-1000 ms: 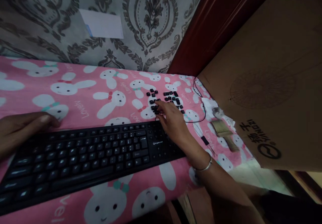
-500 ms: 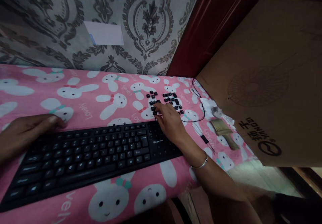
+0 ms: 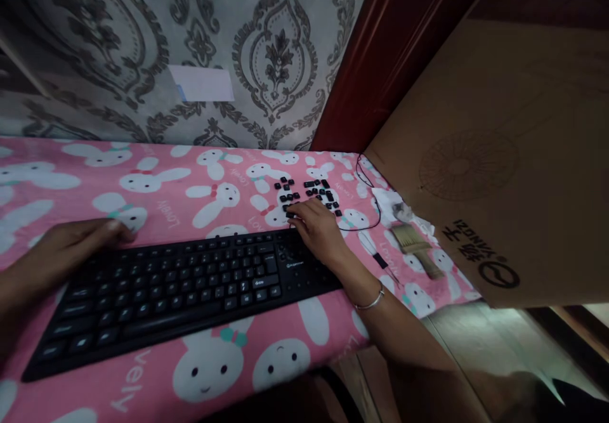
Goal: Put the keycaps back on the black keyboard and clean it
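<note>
Keyboard [image 3: 190, 278], long, black, white-marked keys [image 3: 265, 281], pale logo [image 3: 295, 264] toward right.

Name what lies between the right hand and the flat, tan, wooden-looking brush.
The head view shows a slender black-and-white tool and part of a thin black cable between the right hand and the brush.

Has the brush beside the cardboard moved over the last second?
No. The brush lies on the same spot of the pink cloth, beside the same rabbit print; the camera's view has shifted.
</note>
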The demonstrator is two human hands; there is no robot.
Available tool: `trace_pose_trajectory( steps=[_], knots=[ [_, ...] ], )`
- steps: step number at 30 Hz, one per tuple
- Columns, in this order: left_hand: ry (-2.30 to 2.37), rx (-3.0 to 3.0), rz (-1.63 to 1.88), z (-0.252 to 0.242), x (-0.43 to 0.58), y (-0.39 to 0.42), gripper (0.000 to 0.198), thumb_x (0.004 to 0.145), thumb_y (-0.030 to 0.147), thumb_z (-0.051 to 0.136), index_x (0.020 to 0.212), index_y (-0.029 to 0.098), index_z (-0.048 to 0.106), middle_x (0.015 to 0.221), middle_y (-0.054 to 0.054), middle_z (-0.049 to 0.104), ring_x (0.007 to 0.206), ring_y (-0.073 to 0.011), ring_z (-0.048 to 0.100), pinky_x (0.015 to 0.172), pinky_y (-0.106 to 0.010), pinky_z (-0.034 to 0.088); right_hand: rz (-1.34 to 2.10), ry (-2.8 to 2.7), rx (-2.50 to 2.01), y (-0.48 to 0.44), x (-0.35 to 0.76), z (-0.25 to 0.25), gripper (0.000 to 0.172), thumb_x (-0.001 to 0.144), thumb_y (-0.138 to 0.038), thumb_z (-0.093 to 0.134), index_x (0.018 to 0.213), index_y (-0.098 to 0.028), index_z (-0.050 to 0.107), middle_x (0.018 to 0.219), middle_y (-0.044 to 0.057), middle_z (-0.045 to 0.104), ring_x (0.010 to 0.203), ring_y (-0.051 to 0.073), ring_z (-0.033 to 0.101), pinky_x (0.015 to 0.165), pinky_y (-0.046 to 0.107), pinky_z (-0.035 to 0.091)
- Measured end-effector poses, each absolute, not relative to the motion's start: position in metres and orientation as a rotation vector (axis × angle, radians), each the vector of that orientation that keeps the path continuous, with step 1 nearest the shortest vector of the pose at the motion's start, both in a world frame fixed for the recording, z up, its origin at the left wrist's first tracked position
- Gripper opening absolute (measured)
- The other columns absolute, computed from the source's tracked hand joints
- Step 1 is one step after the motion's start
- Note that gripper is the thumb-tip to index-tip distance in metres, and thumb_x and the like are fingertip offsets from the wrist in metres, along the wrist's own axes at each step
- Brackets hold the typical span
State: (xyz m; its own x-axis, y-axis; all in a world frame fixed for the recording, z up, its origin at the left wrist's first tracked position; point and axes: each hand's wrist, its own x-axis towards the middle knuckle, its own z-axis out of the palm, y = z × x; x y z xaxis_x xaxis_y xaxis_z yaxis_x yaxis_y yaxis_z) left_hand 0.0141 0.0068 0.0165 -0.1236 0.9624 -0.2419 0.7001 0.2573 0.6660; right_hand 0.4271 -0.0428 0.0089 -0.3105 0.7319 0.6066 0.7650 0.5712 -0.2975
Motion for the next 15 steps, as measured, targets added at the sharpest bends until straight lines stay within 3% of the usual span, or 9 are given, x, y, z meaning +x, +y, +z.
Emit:
trace_pose_trajectory(
  steps=[6,12,15],
  knots=[
    [1.889,1.505,0.555,0.0240,0.0215,-0.0007,0.073,0.051,0.086,0.045,0.081,0.024,0.069,0.101,-0.005,0.072,0.107,-0.0277,0.063,0.106,-0.038,0.043,-0.041,-2.058,-1.160,-0.0426,0.4289,0.0067,0.022,0.095,-0.016,0.058,0.115,-0.021,0.064,0.099,0.008,0.070,0.095,0.023,0.062,0.083,0.038,0.051],
    [1.862,1.466,0.649,0.0212,0.0171,0.0015,0.077,0.047,0.089,0.051,0.078,0.021,0.070,0.094,-0.004,0.072,0.093,-0.0207,0.063,0.082,-0.025,0.047,-0.030,-2.065,-1.131,-0.0435,0.4263,0.0090,0.026,0.095,-0.015,0.057,0.118,-0.023,0.064,0.099,0.007,0.071,0.095,0.022,0.062,0.084,0.038,0.051],
    [1.839,1.441,0.658,0.0190,0.0131,0.0036,0.071,0.051,0.083,0.056,0.080,0.020,0.070,0.091,-0.005,0.072,0.088,-0.0187,0.063,0.074,-0.022,0.047,-0.018,-2.060,-1.136,-0.0437,0.4250,0.0087,0.028,0.094,-0.013,0.057,0.119,-0.023,0.064,0.103,0.008,0.071,0.097,0.023,0.062,0.087,0.041,0.051]
  ],
)
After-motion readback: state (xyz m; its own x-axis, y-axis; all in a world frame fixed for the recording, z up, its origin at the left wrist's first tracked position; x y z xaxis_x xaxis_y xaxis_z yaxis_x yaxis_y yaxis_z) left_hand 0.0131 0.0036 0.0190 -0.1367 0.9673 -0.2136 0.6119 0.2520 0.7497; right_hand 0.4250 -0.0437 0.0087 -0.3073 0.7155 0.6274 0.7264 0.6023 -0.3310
